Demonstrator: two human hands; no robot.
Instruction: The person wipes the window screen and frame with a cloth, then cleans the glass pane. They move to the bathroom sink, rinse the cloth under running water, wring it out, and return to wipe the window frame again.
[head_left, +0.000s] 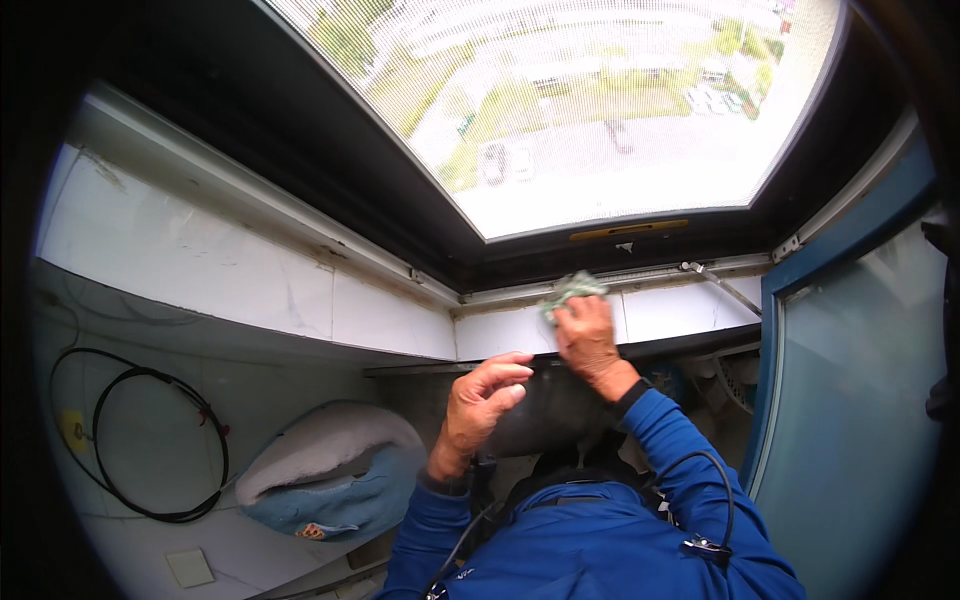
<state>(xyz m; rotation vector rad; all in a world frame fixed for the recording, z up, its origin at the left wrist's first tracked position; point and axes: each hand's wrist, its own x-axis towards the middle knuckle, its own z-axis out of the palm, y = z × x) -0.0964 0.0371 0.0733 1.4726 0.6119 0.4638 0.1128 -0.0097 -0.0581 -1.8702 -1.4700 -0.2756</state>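
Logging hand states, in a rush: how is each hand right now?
Left hand: open, loosely curved, apparently empty.
Right hand: closed on a pale green cloth.

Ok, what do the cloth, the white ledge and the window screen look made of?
Cloth: probably matte fabric, green and white, bunched under the right grip. White ledge: likely glazed ceramic tile, given its smooth sheen and joint lines. Window screen: fine mesh, shown by its grid pattern; metal or plastic, unclear.

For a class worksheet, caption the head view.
Right hand holds a crumpled cloth at the white windowsill; left hand empty.
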